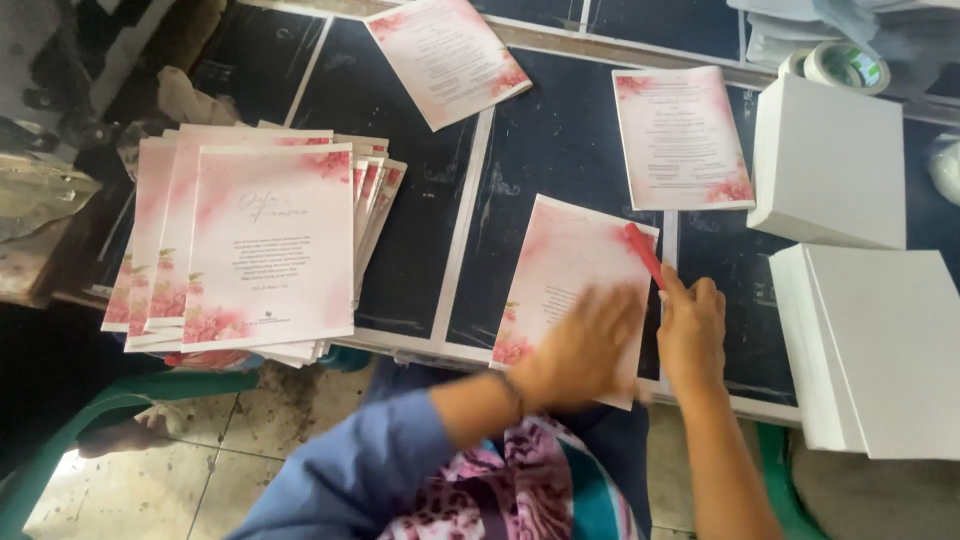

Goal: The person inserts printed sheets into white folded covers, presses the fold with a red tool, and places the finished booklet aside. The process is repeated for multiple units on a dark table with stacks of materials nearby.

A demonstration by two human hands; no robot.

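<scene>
the left hand [580, 345] (blurred) is lying flat, fingers spread, on a pink floral card [560, 270] at the near edge of the dark table [420, 200]. the right hand [692, 330] is pinching a red stick [645, 254] in its grip, the tip touching the card's right edge. a fanned stack of cards [260, 250] is sitting well apart to the left.

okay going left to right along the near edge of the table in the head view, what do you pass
Fanned pile of pink floral cards → pink card under the blurred left hand → right hand holding a red tool → white paper stack.
</scene>
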